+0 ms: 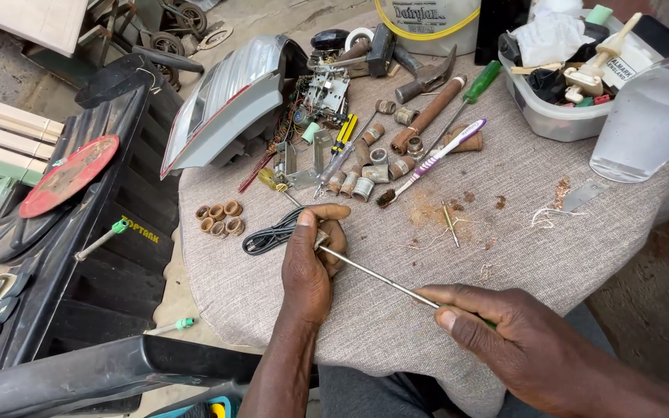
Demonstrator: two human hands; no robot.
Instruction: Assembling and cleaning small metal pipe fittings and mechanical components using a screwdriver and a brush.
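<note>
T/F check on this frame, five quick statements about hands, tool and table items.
1. The right hand grips a screwdriver. True.
2. The left hand is empty. False: it pinches a small metal part at the screwdriver's tip.
3. A toothbrush lies on the table. True.
4. The hammer is in the right hand. False: it lies near the table's far edge.
5. The brown rings sit left of the left hand. True.

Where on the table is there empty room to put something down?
Bare cloth lies right of the toothbrush, below the clear bottle, apart from some crumbs. The far middle is crowded with metal fittings, tools and the opened radio.
</note>
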